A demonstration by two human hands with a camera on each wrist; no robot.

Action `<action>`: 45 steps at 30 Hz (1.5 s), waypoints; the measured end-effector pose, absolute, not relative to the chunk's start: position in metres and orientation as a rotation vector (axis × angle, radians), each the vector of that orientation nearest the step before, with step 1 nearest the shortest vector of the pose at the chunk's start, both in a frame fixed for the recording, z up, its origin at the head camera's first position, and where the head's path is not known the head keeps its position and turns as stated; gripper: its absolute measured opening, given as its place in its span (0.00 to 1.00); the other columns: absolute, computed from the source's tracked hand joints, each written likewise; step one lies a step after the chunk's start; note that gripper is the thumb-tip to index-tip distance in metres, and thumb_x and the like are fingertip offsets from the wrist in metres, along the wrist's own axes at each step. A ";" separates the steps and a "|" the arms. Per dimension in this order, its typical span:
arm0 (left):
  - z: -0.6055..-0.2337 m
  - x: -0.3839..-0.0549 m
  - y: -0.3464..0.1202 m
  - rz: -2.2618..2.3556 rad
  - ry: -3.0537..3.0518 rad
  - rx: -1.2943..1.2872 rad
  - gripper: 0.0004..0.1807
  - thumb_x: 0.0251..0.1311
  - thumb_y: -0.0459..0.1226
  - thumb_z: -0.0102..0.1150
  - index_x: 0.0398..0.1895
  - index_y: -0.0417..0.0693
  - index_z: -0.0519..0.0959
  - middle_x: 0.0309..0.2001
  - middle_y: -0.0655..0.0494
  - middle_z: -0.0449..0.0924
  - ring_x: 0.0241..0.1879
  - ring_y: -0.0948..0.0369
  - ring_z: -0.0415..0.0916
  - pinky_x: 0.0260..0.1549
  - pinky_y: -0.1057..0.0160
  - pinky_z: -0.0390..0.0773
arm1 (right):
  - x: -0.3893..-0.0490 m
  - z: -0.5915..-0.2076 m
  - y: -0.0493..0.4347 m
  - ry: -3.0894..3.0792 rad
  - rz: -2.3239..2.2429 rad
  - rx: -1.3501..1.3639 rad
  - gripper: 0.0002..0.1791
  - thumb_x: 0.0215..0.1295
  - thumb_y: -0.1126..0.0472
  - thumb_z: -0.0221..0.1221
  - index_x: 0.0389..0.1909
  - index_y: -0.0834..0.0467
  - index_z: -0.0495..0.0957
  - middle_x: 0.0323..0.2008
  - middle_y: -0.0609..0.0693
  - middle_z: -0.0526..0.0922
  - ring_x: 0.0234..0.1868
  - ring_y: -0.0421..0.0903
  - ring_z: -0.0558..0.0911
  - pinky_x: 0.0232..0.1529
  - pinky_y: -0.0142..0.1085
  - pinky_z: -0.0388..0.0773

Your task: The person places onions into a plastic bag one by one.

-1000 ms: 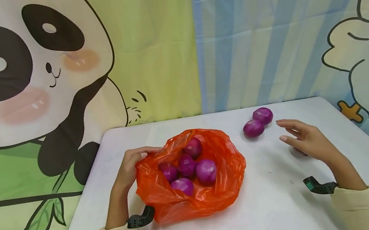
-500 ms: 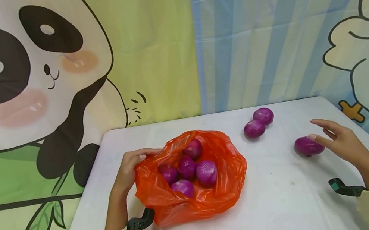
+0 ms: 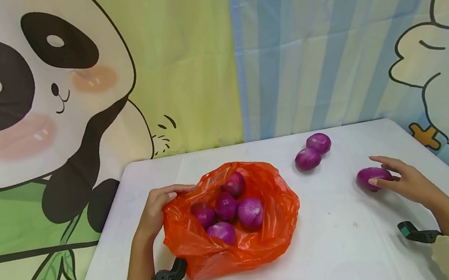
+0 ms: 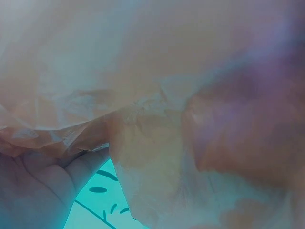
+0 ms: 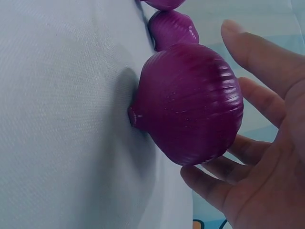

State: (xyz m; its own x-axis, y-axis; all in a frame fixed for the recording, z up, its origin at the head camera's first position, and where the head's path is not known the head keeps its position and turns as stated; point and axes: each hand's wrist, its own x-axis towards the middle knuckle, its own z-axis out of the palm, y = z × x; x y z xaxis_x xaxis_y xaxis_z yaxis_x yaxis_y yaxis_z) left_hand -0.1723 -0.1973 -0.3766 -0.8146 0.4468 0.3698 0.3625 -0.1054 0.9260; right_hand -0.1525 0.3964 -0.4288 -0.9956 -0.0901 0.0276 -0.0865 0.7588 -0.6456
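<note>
An orange-red plastic bag (image 3: 272,244) stands with its mouth spread, several purple onions (image 3: 250,213) inside. My left hand (image 3: 155,211) grips the left rim of this bag; in the left wrist view, the bag's film (image 4: 152,143) covers most of the frame and hides the fingertips. At the right, a single purple onion (image 3: 372,177) lies on the table. Close around it is my right hand (image 3: 411,184), its fingers spread along the far side. In the right wrist view the thumb stands apart from the onion (image 5: 190,105), while the fingertips are right at its surface.
Two more purple onions, a front one (image 3: 308,159) and a rear one (image 3: 319,143), lie together towards the back of the white table (image 3: 334,247). Behind the table's far edge hangs a printed cloth (image 3: 184,71) with a panda.
My right hand first drew back to the right, uncovering the single onion, then came in around it. The left hand keeps its place on the bag's rim.
</note>
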 end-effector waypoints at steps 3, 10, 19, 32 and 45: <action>-0.378 -0.172 -0.198 2.090 2.059 0.925 0.21 0.56 0.27 0.29 0.45 0.24 0.72 0.46 0.34 0.73 0.45 0.43 0.71 0.38 0.50 0.74 | -0.152 -0.431 0.397 2.930 -1.032 -0.125 0.41 0.53 0.45 0.57 0.65 0.53 0.52 0.59 0.69 0.55 0.53 0.72 0.56 0.38 0.64 0.65; -0.378 -0.173 -0.199 2.081 2.073 0.959 0.21 0.56 0.27 0.29 0.44 0.23 0.72 0.46 0.34 0.73 0.45 0.42 0.71 0.37 0.50 0.74 | -0.154 -0.435 0.395 2.935 -0.982 -0.144 0.36 0.54 0.44 0.56 0.62 0.57 0.60 0.55 0.67 0.63 0.52 0.68 0.60 0.36 0.57 0.72; -0.379 -0.172 -0.200 2.076 2.083 0.935 0.21 0.56 0.27 0.30 0.45 0.24 0.72 0.46 0.35 0.73 0.46 0.43 0.70 0.39 0.51 0.74 | -0.151 -0.421 0.380 3.014 -1.018 -0.194 0.34 0.54 0.48 0.58 0.61 0.58 0.62 0.55 0.66 0.63 0.51 0.68 0.61 0.35 0.57 0.73; -0.382 -0.171 -0.200 2.099 2.093 0.958 0.21 0.56 0.27 0.30 0.45 0.24 0.72 0.46 0.34 0.73 0.46 0.43 0.70 0.39 0.52 0.73 | -0.142 -0.376 0.335 3.107 -1.107 -0.411 0.32 0.49 0.57 0.63 0.58 0.48 0.66 0.56 0.52 0.66 0.52 0.41 0.64 0.37 0.21 0.71; -0.379 -0.173 -0.200 2.092 2.095 0.928 0.21 0.55 0.27 0.30 0.45 0.23 0.72 0.45 0.34 0.73 0.44 0.42 0.71 0.38 0.51 0.74 | -0.145 -0.350 0.305 3.066 -1.214 -0.639 0.35 0.46 0.65 0.65 0.58 0.50 0.67 0.56 0.47 0.66 0.52 0.32 0.64 0.36 0.20 0.71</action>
State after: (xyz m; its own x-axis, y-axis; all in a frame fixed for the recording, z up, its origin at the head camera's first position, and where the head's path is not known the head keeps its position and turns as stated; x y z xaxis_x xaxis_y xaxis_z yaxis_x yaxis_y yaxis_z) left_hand -0.1734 -0.1999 -0.3786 -0.8206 0.4298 0.3767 0.3774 -0.0876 0.9219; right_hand -0.1446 0.3052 -0.3498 -0.9050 -0.2652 0.3328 -0.4211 0.6703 -0.6110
